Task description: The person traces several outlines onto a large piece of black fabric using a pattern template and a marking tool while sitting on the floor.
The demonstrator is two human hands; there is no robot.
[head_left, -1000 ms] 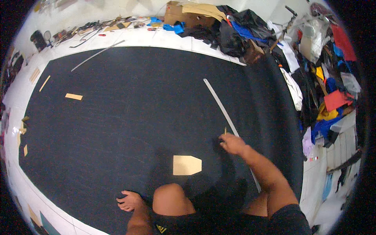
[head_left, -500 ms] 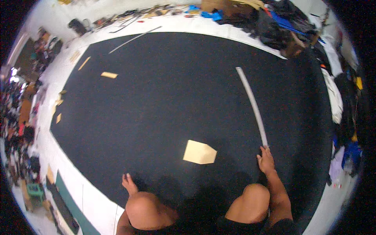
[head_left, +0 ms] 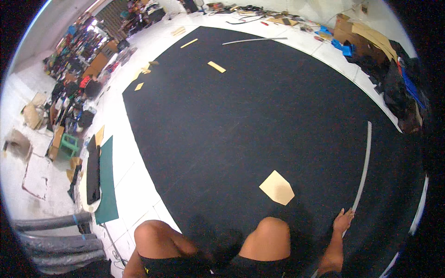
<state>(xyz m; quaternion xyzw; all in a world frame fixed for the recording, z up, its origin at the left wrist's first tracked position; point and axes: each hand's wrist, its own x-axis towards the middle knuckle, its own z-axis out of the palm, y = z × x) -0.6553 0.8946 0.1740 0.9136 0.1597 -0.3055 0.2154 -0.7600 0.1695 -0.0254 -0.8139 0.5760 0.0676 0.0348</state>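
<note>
A large sheet of black material (head_left: pixel 232 120) covers the floor in front of me. On its right side lies a long grey straight ruler (head_left: pixel 365 162), running away from me in what looks like a curve. My right hand (head_left: pixel 343 221) grips its near end, fingers over the strip and thumb to the left. Left of the ruler, a pale yellow pattern piece (head_left: pixel 278 187) with a pointed side rests flat on the sheet, apart from the hand. My left forearm shows only partly beside my left knee, and the left hand is hidden.
Farther off lie a narrow yellow strip (head_left: pixel 216 67) and another thin straight rod (head_left: pixel 255 41). White tiles (head_left: pixel 139 180) border the sheet. At left are a green panel (head_left: pixel 107 185), a green stool (head_left: pixel 69 145) and grey wrapped rolls (head_left: pixel 60 250). Dark bundles (head_left: pixel 394 97) sit at far right.
The view has turned left, so the sheet and its pieces appear farther right. My left hand, with fingers apart on the sheet before, has gone out of sight. The right hand stays on the ruler.
</note>
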